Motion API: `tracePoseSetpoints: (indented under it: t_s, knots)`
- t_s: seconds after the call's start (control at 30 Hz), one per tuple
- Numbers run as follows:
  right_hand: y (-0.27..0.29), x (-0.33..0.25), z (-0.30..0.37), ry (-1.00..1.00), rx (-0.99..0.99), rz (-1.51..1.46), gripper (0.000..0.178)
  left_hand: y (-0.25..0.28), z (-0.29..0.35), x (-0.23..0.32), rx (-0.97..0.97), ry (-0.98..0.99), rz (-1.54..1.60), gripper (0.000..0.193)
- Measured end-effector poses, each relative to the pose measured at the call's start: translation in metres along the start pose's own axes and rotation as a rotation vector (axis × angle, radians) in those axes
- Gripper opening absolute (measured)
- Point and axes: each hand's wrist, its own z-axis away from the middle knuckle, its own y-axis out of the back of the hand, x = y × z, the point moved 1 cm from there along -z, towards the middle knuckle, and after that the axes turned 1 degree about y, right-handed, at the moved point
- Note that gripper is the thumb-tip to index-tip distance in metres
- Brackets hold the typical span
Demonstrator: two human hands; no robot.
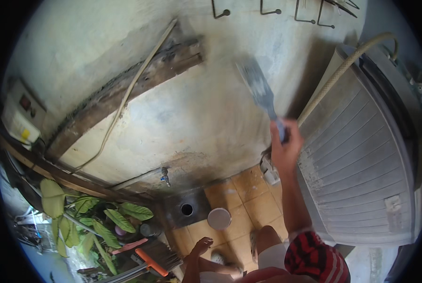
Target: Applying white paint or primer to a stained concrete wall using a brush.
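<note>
Far left, green leaves (126, 214) crowd the corner beside a broom with an orange fitting (152, 262). Low down, your left hand (202, 246) hangs loose, fingers spread, gripping nothing. Just beyond it a round grey lid (219, 218) lies on the orange tiles (248, 198) near the floor drain (187, 209). Up right, your right hand (285, 141) wraps its fingers tight around the handle of a flat scraper (258, 89), blade pressed flat against the stained wall (196, 118), blurred with motion. A hose (333, 80) runs beside the louvred grey panel (361, 160).
</note>
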Motion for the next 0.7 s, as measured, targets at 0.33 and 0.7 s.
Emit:
tracePoseSetpoints:
  t_s: [0.33,0.7]
  knots:
    - [-0.022,0.023,-0.032,0.041,-0.027,0.026,0.012,-0.02,0.19,-0.01,0.409,-0.096,0.316,0.012]
    - [-0.068,-0.001,-0.098,0.075,0.033,-0.269,0.015,-0.038,0.303,-0.076,0.619,0.156,0.188,0.017]
